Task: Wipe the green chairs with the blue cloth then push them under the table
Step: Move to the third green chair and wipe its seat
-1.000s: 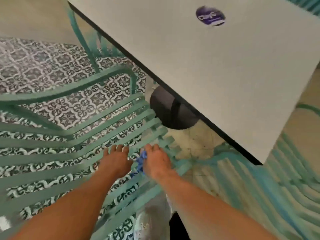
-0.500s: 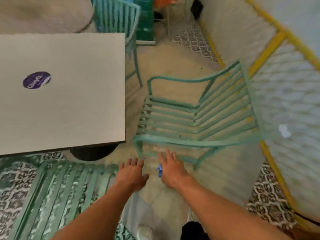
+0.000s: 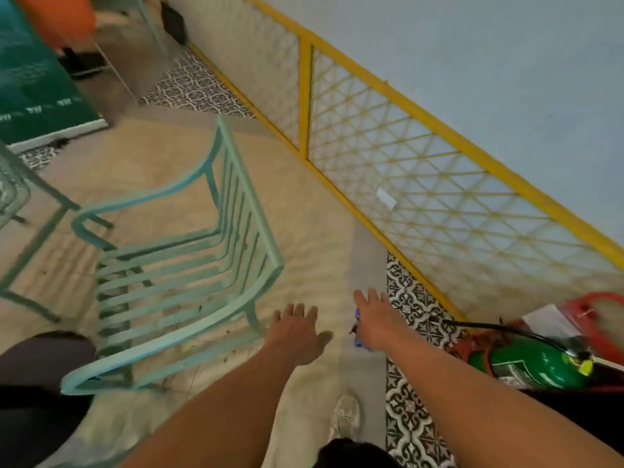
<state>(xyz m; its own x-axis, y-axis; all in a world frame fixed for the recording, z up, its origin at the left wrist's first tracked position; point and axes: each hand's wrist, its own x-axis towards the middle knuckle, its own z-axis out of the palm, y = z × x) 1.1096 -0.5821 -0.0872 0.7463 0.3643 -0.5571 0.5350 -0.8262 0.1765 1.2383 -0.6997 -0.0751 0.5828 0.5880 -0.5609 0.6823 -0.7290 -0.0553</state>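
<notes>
A green slatted metal chair point(image 3: 162, 349) stands on the beige floor at left centre, its backrest toward the yellow fence. My left hand point(image 3: 297, 332) is stretched out with spread fingers just right of the chair's near back leg and touches nothing. Farther right, my right hand point(image 3: 374, 319) reaches over the floor with fingers extended, and the blue cloth point(image 3: 358, 342) is pinched under its palm and mostly hidden. Part of a second green chair point(image 3: 13, 190) shows at the left edge.
A yellow lattice fence point(image 3: 405, 163) runs diagonally along the right. A green fire extinguisher point(image 3: 530, 363) lies by a red stand point(image 3: 601, 309) at lower right. A dark rounded shape point(image 3: 44, 356) sits at lower left. My shoe point(image 3: 344, 417) is on the floor below.
The view has swung right, off the table and onto the chair by the fence. Both hands have left the first chair's seat and now hover right of this one, the cloth still in the right.
</notes>
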